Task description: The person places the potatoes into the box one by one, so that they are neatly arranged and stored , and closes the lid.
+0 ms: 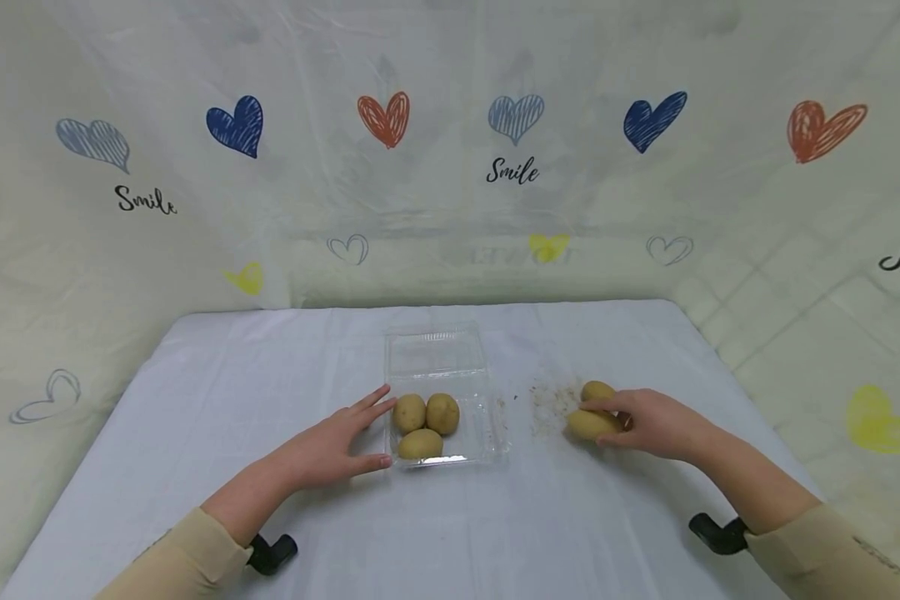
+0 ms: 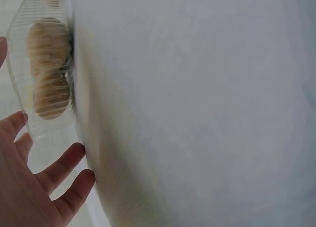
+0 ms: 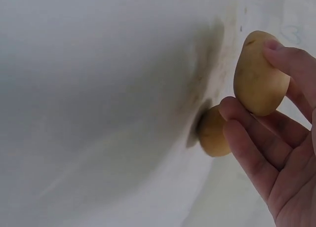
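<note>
I find the right hand (image 1: 656, 423), right of centre in the head view, grasping one potato (image 1: 591, 426) between thumb and fingers. In the right wrist view its fingertips overlap a second potato (image 3: 213, 133); contact there I cannot confirm. The left hand (image 1: 336, 447), left of centre, is released: fingers and thumb spread at the left edge of a clear plastic box (image 1: 478, 429), whether touching I cannot tell. For sound handling I would seat the thumb and opposing fingers across the gripped potato's widest part, press firmly without squeezing, and keep the lower fingertips off its neighbour so that it does not roll. I would also have the left fingers merely steady the box, since its thin wall looks likely to flex or slide under a push. Inside, three potatoes (image 1: 421, 444) sit toward the left, leaving bare floor at the right. The lid (image 1: 437, 357) lies open toward the top of the frame. Brown specks (image 1: 553, 406) mark the white cloth (image 1: 457, 533) between box and right hand.
</note>
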